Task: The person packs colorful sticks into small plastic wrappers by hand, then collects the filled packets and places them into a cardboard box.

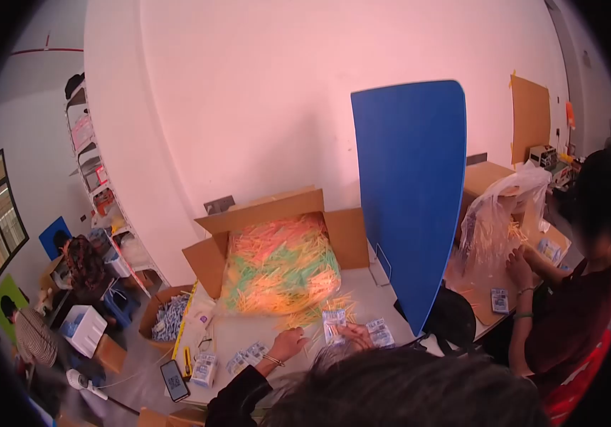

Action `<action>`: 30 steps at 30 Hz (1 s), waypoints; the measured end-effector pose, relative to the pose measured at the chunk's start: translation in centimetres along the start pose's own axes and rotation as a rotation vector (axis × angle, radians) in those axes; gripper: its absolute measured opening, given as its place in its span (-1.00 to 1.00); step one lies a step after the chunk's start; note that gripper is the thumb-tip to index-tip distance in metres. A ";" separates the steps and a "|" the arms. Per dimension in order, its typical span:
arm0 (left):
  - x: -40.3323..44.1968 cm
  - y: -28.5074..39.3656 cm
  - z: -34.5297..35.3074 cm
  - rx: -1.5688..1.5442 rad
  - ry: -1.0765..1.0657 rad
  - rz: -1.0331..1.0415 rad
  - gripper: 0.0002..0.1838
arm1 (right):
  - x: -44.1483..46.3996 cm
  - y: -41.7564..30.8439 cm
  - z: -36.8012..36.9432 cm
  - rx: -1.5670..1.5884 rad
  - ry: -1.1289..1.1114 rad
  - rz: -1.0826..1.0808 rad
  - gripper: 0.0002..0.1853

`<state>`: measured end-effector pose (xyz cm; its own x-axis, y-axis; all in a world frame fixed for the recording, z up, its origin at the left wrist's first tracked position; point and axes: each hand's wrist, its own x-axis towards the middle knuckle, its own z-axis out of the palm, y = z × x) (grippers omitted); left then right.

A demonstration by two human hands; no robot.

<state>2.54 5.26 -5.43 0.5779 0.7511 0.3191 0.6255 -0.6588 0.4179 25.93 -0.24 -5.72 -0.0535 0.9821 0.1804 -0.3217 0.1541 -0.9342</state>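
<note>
Wall: pale, filling the background. Divider: tall blue panel [412,178] standing upright at the right end of the table [238,331]. Co-worker [569,306] beyond it, both arms raised toward a clear plastic bag [501,213].

Open carton [348,235] at the rear of the table, flaps spread; inside, a mass of thin coloured sticks [280,263], orange, green and yellow. Side carton [150,313] beside the table's left edge, containing blue-and-white pieces [170,317].

Left hand [288,345], bracelet at the wrist: over the table near the loose sticks [305,317], fingers bent; whether it grips anything cannot be told. Right hand [355,336]: fingers closed on the right side of the printed packet [334,326], which is in front of the open carton.

Phone [174,380], screen lit, at the near left corner. Beside it, a packet stack [204,371]. Flat packets [246,358] left of the left hand; further packets [379,333] just right of the right hand. Yellow cutter [187,361] between phone and stack.
</note>
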 end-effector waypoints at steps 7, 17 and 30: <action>-0.9 2.8 3.5 0.310 0.055 -0.107 -0.72 | 0.1 1.8 -0.7 -0.182 0.051 0.099 -0.72; -1.3 3.6 2.9 0.422 0.034 0.004 -0.76 | -0.9 3.5 -0.9 -0.670 -0.019 0.012 -0.78; -1.1 1.2 3.0 0.353 0.039 0.048 -0.74 | -0.7 1.0 0.5 -0.911 0.050 -0.402 -0.70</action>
<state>4.26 3.50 -7.83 0.5946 0.7155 0.3667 0.7446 -0.6621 0.0845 25.17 -0.82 -6.65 -0.0527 0.8388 0.5419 0.5420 0.4798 -0.6900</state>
